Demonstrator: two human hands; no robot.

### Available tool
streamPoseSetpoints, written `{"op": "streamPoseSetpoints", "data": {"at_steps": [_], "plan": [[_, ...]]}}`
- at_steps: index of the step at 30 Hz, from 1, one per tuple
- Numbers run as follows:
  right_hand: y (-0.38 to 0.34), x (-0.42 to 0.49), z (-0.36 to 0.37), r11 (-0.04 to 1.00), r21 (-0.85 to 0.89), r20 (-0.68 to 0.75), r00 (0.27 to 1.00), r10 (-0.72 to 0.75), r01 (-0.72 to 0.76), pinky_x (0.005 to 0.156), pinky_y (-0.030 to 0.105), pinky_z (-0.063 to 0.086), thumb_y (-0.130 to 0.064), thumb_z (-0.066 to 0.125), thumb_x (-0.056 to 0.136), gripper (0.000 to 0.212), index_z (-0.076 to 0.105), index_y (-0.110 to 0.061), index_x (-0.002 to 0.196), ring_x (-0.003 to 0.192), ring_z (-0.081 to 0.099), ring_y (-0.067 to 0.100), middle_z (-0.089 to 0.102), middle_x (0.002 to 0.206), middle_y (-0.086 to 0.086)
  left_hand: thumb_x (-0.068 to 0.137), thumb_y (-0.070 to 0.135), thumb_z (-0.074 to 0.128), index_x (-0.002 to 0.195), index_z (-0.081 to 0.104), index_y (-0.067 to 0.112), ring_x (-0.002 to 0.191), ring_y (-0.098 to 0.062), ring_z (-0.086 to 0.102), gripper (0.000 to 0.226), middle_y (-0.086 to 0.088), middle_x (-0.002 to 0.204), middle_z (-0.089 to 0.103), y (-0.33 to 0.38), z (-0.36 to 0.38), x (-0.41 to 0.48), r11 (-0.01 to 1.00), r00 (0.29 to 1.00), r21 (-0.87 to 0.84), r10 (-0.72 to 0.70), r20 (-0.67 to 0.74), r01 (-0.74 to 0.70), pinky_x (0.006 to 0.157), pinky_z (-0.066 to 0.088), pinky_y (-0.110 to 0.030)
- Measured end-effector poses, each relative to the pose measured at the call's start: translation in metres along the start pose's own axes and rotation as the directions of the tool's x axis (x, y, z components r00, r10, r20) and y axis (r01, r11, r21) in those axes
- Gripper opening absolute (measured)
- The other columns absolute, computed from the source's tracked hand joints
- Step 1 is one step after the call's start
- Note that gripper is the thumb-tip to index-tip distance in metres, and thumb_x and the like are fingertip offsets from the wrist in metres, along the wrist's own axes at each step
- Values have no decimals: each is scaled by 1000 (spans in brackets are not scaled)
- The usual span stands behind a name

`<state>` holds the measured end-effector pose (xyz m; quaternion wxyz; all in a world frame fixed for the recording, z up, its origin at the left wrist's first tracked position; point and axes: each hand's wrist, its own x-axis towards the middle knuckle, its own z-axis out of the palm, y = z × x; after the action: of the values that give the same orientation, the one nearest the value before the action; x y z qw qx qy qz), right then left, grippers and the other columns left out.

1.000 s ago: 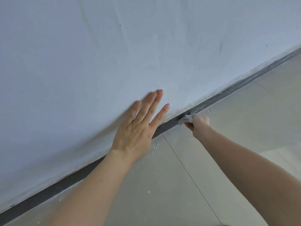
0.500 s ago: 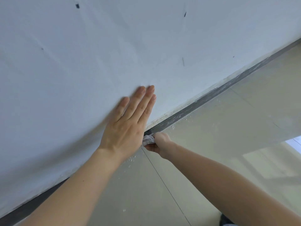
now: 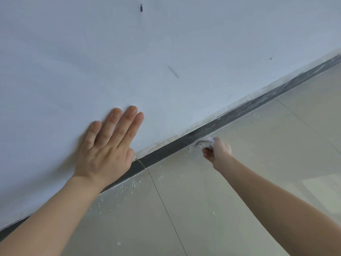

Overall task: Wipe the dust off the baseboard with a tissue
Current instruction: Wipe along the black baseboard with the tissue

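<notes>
A dark grey baseboard (image 3: pixel 258 104) runs diagonally from lower left to upper right where the white wall meets the tiled floor. My right hand (image 3: pixel 218 150) grips a crumpled greyish tissue (image 3: pixel 204 141) and holds it against the baseboard near the middle of the view. My left hand (image 3: pixel 105 146) lies flat on the wall with straight fingers, just above the baseboard and left of the tissue. The stretch of baseboard to the upper right looks streaked with pale dust.
The white wall (image 3: pixel 166 43) fills the upper half and carries a few dark marks. Beige floor tiles (image 3: pixel 258 182) with thin joints lie below. White crumbs and dust specks (image 3: pixel 132 185) are scattered on the floor beside the baseboard.
My right hand has slid the tissue along the baseboard to the right, away from my left hand. The left hand stays flat on the wall. The view has shifted slightly.
</notes>
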<state>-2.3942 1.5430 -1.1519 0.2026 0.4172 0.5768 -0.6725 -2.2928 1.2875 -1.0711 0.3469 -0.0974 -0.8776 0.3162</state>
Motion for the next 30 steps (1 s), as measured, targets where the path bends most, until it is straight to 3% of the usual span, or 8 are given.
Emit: {"op": "streamPoseSetpoints", "data": {"at_steps": [6,10,14,18,21,25,28,30], "plan": [[59,-55,55,961,-210,463,847,261,-181,50,27,54,-4,34,95,27,59,1,88,55,59,21,62,68,15,79,18,44,152,31,17,149,-18,-4,74,2,162,4,1,3,1,1000,1000,24,-3,-24,3,119,-7,-35],[38,-56,68,968,-82,400,882,251,-238,44,20,51,8,34,89,30,59,7,73,48,55,18,62,63,15,79,17,44,152,30,17,149,-18,-4,74,1,162,5,1,2,1,1000,1000,19,0,-27,1,119,-5,-36],[-4,-30,35,988,108,303,950,76,-113,40,18,48,16,32,82,32,64,11,75,43,56,15,66,67,17,80,17,43,152,29,17,149,-18,-6,74,2,162,2,1,2,2,1000,1000,4,3,-20,-3,118,-5,-36],[-33,-7,-1,900,436,156,983,-92,15,43,16,46,14,26,81,36,60,5,73,46,54,12,66,78,14,80,18,43,152,29,17,149,-18,-5,74,2,162,2,1,4,0,1000,999,15,-5,-38,5,118,-4,-36],[-15,-14,4,965,262,223,972,-77,17,39,15,39,9,34,76,38,68,-6,71,42,48,9,68,75,9,80,19,43,152,29,17,149,-19,-4,74,1,162,3,2,4,0,1000,999,24,0,-35,1,118,-4,-37],[47,-57,45,985,-153,543,826,152,-82,40,18,41,8,42,79,27,67,-3,80,43,46,10,65,68,8,79,19,44,152,29,17,149,-19,-2,75,1,162,4,2,5,-1,999,999,40,1,-44,1,119,-3,-37],[58,-63,71,968,-172,520,817,249,-185,43,22,51,1,34,92,29,60,4,102,45,58,16,64,68,16,78,19,45,152,29,17,149,-19,-1,76,1,162,5,1,4,0,999,999,42,9,-53,-7,119,-4,-36],[40,-47,72,976,-173,512,834,205,-134,44,20,50,6,33,86,37,61,11,109,46,63,17,70,86,25,79,19,45,152,29,17,149,-20,-2,75,0,162,4,1,3,1,999,999,29,16,-42,-14,119,-4,-37]]}}
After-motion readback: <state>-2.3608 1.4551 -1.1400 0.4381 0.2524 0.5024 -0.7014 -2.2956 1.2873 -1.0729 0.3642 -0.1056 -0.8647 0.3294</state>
